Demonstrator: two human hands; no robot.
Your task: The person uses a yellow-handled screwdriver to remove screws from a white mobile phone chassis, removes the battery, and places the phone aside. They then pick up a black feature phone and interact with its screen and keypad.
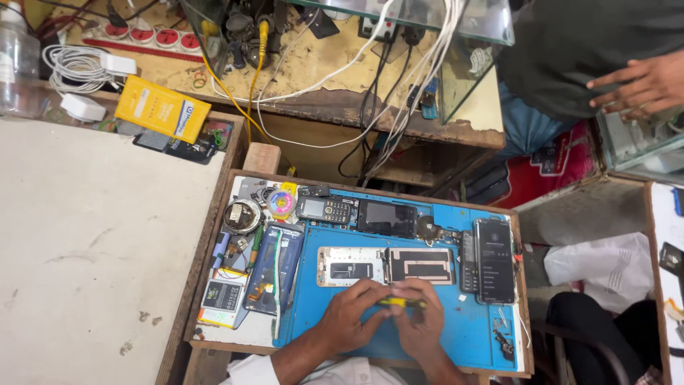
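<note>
Both my hands meet near the front of a blue work mat (463,328). My left hand (351,315) and my right hand (419,322) together grip a small yellow-handled tool (399,302), its tip hidden between the fingers. Just beyond my fingers lie an opened phone body (350,267) and its separated back part (420,264), side by side on the mat. A dark smartphone (495,259) lies at the mat's right edge.
A keypad phone (325,209) and a black phone (387,217) sit at the mat's far side. Batteries, tape rolls and small parts crowd the left of the tray (214,235). Another person's hand (641,85) rests at the upper right. Cables (370,78) hang over the worn bench behind.
</note>
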